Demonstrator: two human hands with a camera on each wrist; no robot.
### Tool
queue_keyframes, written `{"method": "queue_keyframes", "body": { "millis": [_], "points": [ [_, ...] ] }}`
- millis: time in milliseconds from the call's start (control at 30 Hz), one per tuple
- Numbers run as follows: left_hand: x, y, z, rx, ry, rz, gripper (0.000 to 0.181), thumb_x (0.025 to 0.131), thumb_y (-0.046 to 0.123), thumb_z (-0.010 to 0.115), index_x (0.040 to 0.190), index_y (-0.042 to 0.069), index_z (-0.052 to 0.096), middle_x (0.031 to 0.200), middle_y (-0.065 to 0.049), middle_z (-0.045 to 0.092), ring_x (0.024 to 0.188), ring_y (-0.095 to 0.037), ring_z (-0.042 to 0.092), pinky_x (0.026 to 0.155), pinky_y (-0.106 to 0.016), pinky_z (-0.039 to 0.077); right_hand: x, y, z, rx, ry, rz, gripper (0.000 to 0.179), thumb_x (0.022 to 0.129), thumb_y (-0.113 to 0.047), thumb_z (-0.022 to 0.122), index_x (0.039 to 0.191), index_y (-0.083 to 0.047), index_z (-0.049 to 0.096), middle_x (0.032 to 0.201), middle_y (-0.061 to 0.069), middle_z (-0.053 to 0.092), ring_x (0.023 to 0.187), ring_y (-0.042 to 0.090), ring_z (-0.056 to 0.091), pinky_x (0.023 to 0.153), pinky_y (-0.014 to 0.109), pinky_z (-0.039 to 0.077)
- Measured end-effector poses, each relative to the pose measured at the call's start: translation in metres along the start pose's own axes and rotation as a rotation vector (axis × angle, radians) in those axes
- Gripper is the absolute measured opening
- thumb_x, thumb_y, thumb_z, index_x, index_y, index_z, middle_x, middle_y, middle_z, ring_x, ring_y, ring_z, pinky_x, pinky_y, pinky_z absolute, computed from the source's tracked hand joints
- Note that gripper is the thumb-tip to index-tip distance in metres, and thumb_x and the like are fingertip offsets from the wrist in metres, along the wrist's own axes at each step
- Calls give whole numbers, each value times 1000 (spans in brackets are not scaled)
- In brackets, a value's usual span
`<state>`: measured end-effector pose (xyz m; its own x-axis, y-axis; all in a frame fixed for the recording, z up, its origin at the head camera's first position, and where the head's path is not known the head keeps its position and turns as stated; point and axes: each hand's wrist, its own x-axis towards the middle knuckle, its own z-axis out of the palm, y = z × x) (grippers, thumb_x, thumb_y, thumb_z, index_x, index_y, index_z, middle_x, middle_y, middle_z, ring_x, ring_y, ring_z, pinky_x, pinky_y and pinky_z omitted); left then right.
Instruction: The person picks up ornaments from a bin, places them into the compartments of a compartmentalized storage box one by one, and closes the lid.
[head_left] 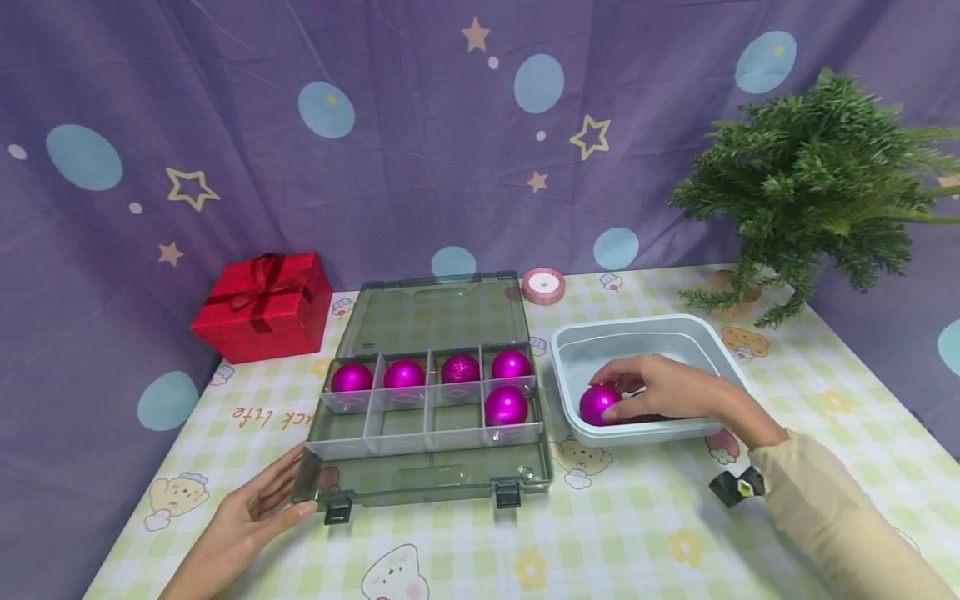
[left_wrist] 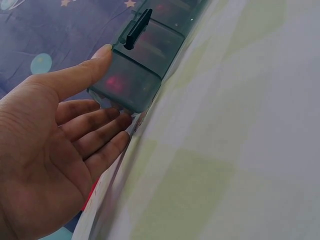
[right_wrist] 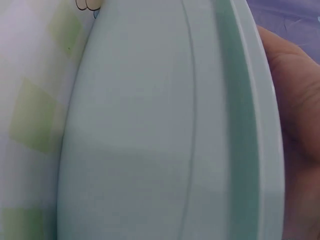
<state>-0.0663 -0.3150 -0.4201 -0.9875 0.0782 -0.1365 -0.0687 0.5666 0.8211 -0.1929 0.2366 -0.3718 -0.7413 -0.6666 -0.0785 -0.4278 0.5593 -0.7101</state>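
Note:
In the head view my right hand (head_left: 660,387) reaches into the light blue plastic basin (head_left: 637,328) and pinches a magenta Christmas bauble (head_left: 600,404) between thumb and fingers. The basin's wall (right_wrist: 140,120) hides the bauble in the right wrist view. At the near left corner of the clear grey divided storage box (head_left: 431,471), my left hand (head_left: 247,521) touches the edge with thumb and fingertips, its fingers nearly straight. The box's lid (head_left: 438,312) is folded back. Several magenta baubles (head_left: 405,377) sit in the back compartments; another bauble (head_left: 506,406) sits in the front right one.
A red gift box (head_left: 262,304) with a ribbon stands at the back left. Behind the storage box lies a pink ribbon roll (head_left: 543,286). A small artificial Christmas tree (head_left: 817,183) stands at the back right. One small black object (head_left: 735,486) lies near my right sleeve.

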Motion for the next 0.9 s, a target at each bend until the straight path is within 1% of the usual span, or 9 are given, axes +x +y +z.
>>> {"method": "queue_keyframes", "body": {
  "millis": [33,100,167,267,433,533,633,767,900],
  "points": [
    [0,0,0,2,1,1,80,99,28,74,162,4,32,160,-23,38,135,-6,43,96,-5,42,0,0,-1,0,14,-4,41,95,-35,78,127,-11,71,114,-5,72,111,23,67,97,47,56],
    [0,0,0,1,0,0,80,99,28,74,162,3,32,161,-23,37,136,-10,43,96,-5,42,-1,0,-3,-1,39,-15,40,95,-34,78,127,-10,70,115,-4,72,112,25,67,98,50,56],
    [0,1,0,-4,-4,-7,81,99,28,74,162,3,30,161,-23,36,140,-22,42,96,-5,42,-2,-1,-6,9,56,-23,40,96,-30,78,128,-7,70,117,-2,72,113,28,67,99,52,55],
    [0,2,0,0,-5,-8,82,99,29,74,162,3,30,161,-23,36,141,-33,39,96,-5,42,-3,-3,-8,16,79,-34,40,96,-25,78,128,-3,69,118,1,72,114,31,67,100,53,54],
    [1,2,0,3,-9,-20,82,99,29,74,162,2,30,161,-23,36,142,-37,37,95,-5,42,-6,-7,-13,26,113,-46,40,96,-21,77,129,-2,69,117,0,72,111,24,67,98,49,55],
    [0,2,0,-3,-12,-32,83,99,30,74,163,3,29,162,-23,35,142,-37,36,95,-5,42,-7,-9,-16,19,134,-48,39,96,-20,76,130,-2,68,116,-1,72,109,21,67,97,46,56],
    [-1,1,0,8,-5,-15,82,99,30,74,162,3,31,161,-22,37,141,-32,40,96,-6,43,-7,-12,-18,24,147,-30,39,96,-20,76,131,-4,68,115,-1,72,109,20,68,96,42,56],
    [-1,1,0,13,-2,-5,81,99,31,74,162,3,32,161,-22,37,140,-26,41,96,-6,43,-5,-14,-21,57,157,-32,38,96,-17,75,131,-4,69,113,0,73,106,19,69,94,38,57],
    [0,0,-1,-12,-13,-11,82,99,30,74,162,1,29,162,-22,34,142,-33,37,96,-4,41,-3,-18,-24,51,180,-38,37,96,-17,76,131,-5,69,111,-2,74,104,16,69,93,36,57]
  ]
}}
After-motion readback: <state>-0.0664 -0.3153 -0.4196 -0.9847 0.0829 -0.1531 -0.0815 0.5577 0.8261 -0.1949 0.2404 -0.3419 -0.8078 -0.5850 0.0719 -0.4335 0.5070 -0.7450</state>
